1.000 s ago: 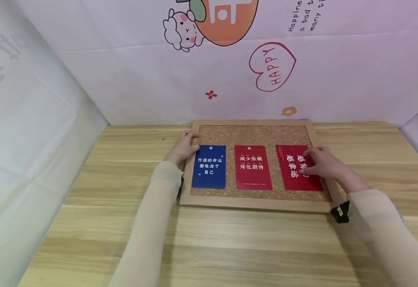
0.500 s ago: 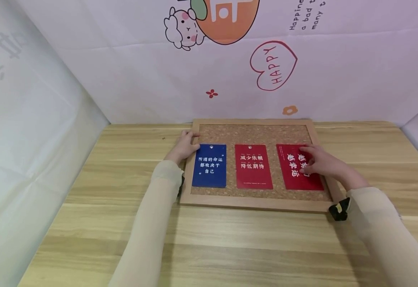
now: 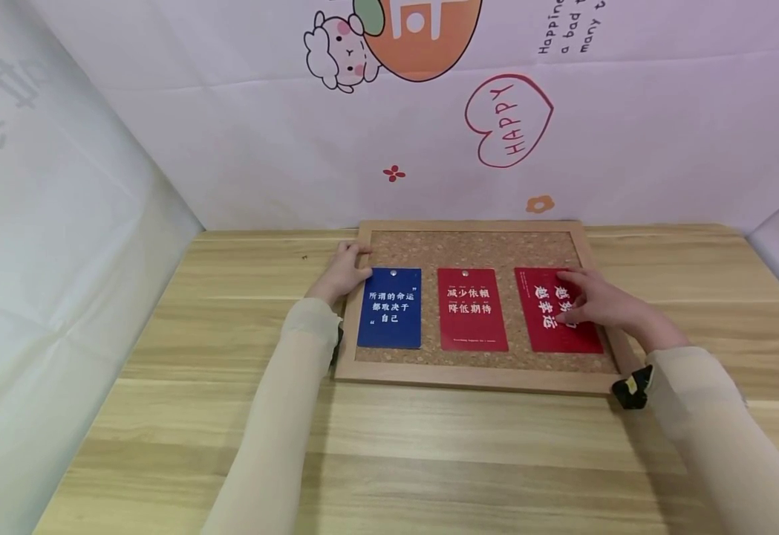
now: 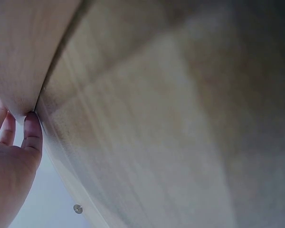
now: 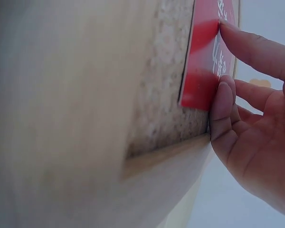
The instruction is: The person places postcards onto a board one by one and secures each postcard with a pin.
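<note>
A wood-framed cork board [image 3: 472, 249] lies on the table. My left hand [image 3: 342, 275] grips its left edge, and in the left wrist view the thumb [image 4: 33, 130] meets the frame [image 4: 19, 57] with other fingers behind. On the board's right, a red card [image 3: 541, 323] with white characters lies sideways. Over that card is my right hand [image 3: 599, 301], its thumb [image 5: 251, 47] touching the card face in the right wrist view, other fingers bent near the card's edge. Part of the card's lettering is hidden under the fingers.
A blue card [image 3: 389, 334] and another red card [image 3: 472, 331] stand upright on the cork, each with a round pin at the top. The wooden table [image 3: 456, 461] extends toward me. White printed cloth [image 3: 282, 163] hangs close behind the board.
My right index finger has drawn slightly away from the board's right rim onto the red card's upper corner, its thumb staying on the characters. The left hand and the cards keep their places.
</note>
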`<state>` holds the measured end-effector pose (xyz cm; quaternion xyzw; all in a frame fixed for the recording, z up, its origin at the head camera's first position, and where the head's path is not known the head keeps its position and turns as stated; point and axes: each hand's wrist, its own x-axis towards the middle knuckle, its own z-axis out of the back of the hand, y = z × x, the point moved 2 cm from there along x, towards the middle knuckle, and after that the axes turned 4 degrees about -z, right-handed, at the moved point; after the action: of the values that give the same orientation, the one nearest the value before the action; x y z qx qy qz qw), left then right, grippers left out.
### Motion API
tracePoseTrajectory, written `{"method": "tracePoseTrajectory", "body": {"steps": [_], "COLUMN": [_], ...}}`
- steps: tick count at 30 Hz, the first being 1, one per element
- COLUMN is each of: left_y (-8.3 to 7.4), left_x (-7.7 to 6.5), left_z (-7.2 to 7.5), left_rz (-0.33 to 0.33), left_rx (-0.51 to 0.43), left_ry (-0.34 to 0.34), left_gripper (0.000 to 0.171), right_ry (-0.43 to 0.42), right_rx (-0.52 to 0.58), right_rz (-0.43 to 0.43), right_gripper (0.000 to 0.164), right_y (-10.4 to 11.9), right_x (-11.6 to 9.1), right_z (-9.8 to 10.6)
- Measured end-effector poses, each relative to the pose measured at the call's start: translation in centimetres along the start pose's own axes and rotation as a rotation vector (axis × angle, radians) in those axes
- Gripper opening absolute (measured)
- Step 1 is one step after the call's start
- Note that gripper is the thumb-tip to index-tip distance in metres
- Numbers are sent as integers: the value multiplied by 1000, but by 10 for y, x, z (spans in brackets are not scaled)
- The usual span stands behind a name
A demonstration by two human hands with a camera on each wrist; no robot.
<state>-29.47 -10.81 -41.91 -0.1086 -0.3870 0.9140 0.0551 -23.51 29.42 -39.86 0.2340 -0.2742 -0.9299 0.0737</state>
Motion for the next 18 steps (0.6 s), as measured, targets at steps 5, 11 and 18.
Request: {"method": "tracePoseTrajectory", "body": {"steps": [5,11,18], "left_y": [1,1,0], "left_x": [0,0,0], "left_z": [0,0,1], "left_rz": [0,0,-1], "left_rx": [-4,-7,5], "left_ry": [0,2,4], "left_gripper": [47,47,47], "right_ry": [-4,-2,3], "right_rx": [-3,1,-2], "right_rz": [3,1,-4], "right_gripper": [86,86,88], "right_y": [1,0,-1], "right_x": [0,1,2], "right_z": [0,-1,0]}}
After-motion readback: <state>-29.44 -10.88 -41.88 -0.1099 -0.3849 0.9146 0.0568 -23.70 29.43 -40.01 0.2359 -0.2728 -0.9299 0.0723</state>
